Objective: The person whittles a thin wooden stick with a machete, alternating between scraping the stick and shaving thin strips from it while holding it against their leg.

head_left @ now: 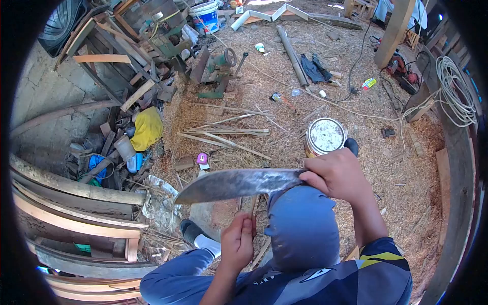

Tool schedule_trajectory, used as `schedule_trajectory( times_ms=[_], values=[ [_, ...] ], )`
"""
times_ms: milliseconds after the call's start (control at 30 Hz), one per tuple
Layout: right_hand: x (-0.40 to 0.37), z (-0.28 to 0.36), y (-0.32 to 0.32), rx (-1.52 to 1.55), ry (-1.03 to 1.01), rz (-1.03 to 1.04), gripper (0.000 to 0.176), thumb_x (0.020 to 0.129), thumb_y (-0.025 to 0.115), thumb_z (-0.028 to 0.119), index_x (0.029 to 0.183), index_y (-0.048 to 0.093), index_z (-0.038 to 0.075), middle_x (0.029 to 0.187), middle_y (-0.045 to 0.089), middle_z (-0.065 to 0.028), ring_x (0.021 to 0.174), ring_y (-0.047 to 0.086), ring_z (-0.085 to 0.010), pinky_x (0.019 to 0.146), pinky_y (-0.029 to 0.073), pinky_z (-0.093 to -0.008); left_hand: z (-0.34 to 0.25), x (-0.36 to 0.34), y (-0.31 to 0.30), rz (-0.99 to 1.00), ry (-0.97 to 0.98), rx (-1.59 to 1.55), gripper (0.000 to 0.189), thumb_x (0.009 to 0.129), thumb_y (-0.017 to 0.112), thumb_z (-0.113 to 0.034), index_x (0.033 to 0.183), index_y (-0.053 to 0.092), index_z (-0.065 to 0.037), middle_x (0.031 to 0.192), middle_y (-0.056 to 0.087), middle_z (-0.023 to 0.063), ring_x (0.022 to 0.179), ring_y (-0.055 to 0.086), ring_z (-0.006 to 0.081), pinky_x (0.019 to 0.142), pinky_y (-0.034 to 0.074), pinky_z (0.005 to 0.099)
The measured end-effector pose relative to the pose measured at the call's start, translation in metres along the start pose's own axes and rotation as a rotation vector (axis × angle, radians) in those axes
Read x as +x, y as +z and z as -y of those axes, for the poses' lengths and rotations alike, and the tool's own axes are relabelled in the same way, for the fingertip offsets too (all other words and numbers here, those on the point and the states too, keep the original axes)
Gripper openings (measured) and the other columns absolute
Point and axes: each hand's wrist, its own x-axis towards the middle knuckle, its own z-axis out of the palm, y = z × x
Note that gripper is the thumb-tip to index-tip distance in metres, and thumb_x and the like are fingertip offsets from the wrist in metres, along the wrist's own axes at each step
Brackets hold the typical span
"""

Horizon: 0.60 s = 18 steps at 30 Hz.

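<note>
My right hand [335, 175] is closed round the handle end of a wide-bladed machete [234, 184], held just above my bent knee [302, 223]. The dark, scratched blade reaches out to the left, its rounded tip over the ground. Lower and to the left, my left hand [238, 241] is in a fist with the thumb on top, gripping a thin wooden strip [253, 204]. The strip's upper end stands close under the blade, and part of its length is hidden by my fist.
A lidded paint can [326, 133] stands beyond my right hand. Thin wood strips [226, 133] lie on the shavings near a pink tape measure [202, 158]. A green metal vise [218, 71] is farther off. Curved timbers [76, 213] line the left, coiled cable [455, 89] the right.
</note>
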Motion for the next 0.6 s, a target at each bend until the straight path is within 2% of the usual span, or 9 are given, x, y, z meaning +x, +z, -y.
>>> schedule_trajectory(
  times_ms=[33, 67, 167, 200, 300, 333, 433, 600],
  values=[
    [-0.002, -0.001, 0.002, 0.021, 0.019, -0.003, 0.043, 0.098, 0.063, 0.049, 0.074, 0.062, 0.013, 0.061, 0.061, -0.0080, 0.059, 0.065, -0.0311, 0.055, 0.048, -0.0438, 0.004, -0.005, 0.000, -0.004, 0.005, -0.040, 0.031, 0.111, 0.048, -0.023, 0.094, 0.061, 0.000, 0.070, 0.055, -0.0012, 0.057, 0.046, 0.0064, 0.050, 0.034, 0.0237],
    [-0.002, -0.002, 0.001, -0.004, 0.025, 0.019, 0.044, 0.098, 0.063, 0.049, 0.074, 0.062, 0.012, 0.060, 0.061, -0.0089, 0.060, 0.066, -0.0311, 0.056, 0.048, -0.0440, 0.008, -0.006, 0.003, -0.047, -0.015, -0.049, 0.031, 0.111, 0.048, -0.022, 0.093, 0.062, 0.000, 0.069, 0.055, -0.0018, 0.056, 0.047, 0.0062, 0.050, 0.034, 0.0232],
    [0.005, 0.005, -0.005, -0.018, -0.021, 0.044, 0.044, 0.098, 0.062, 0.049, 0.074, 0.062, 0.013, 0.060, 0.061, -0.0090, 0.060, 0.066, -0.0312, 0.056, 0.049, -0.0440, -0.014, 0.016, 0.004, 0.051, -0.083, -0.010, 0.024, 0.110, 0.049, -0.016, 0.102, 0.063, 0.001, 0.077, 0.061, 0.0053, 0.069, 0.059, 0.0144, 0.067, 0.049, 0.0303],
    [0.007, 0.008, -0.005, -0.030, -0.040, 0.046, 0.044, 0.098, 0.062, 0.049, 0.074, 0.062, 0.013, 0.060, 0.061, -0.0091, 0.059, 0.066, -0.0313, 0.056, 0.049, -0.0441, -0.020, 0.027, 0.004, 0.108, -0.131, 0.028, 0.026, 0.110, 0.048, -0.017, 0.101, 0.065, 0.001, 0.079, 0.063, 0.0062, 0.071, 0.060, 0.0160, 0.070, 0.049, 0.0319],
    [0.011, 0.012, -0.006, -0.064, -0.074, 0.047, 0.043, 0.098, 0.062, 0.050, 0.074, 0.062, 0.014, 0.060, 0.061, -0.0091, 0.059, 0.066, -0.0317, 0.055, 0.049, -0.0444, -0.004, 0.046, 0.022, -0.034, 0.233, -0.030, 0.027, 0.110, 0.050, -0.018, 0.097, 0.065, 0.000, 0.073, 0.057, -0.0014, 0.060, 0.049, 0.0058, 0.053, 0.038, 0.0244],
    [0.011, 0.012, -0.006, -0.069, -0.078, 0.050, 0.043, 0.098, 0.062, 0.050, 0.074, 0.062, 0.014, 0.060, 0.061, -0.0092, 0.059, 0.066, -0.0318, 0.055, 0.049, -0.0445, -0.004, 0.045, 0.023, -0.033, 0.146, -0.132, 0.027, 0.110, 0.050, -0.019, 0.097, 0.065, -0.001, 0.073, 0.058, -0.0017, 0.061, 0.049, 0.0055, 0.054, 0.039, 0.0249],
    [0.007, 0.011, -0.006, -0.051, -0.057, 0.039, 0.043, 0.098, 0.062, 0.050, 0.075, 0.062, 0.014, 0.060, 0.061, -0.0089, 0.059, 0.065, -0.0317, 0.055, 0.049, -0.0448, -0.011, 0.032, 0.010, 0.083, 0.028, -0.033, 0.027, 0.111, 0.050, -0.021, 0.099, 0.065, -0.001, 0.074, 0.058, -0.0015, 0.061, 0.049, 0.0056, 0.054, 0.039, 0.0242],
    [-0.004, -0.002, 0.003, 0.021, 0.017, 0.030, 0.043, 0.099, 0.061, 0.049, 0.076, 0.062, 0.013, 0.060, 0.061, -0.0091, 0.059, 0.065, -0.0322, 0.055, 0.049, -0.0454, 0.000, 0.002, 0.005, 0.072, -0.061, -0.109, 0.032, 0.111, 0.049, -0.025, 0.095, 0.063, -0.002, 0.070, 0.055, -0.0023, 0.058, 0.047, 0.0055, 0.051, 0.036, 0.0237]
  ],
)
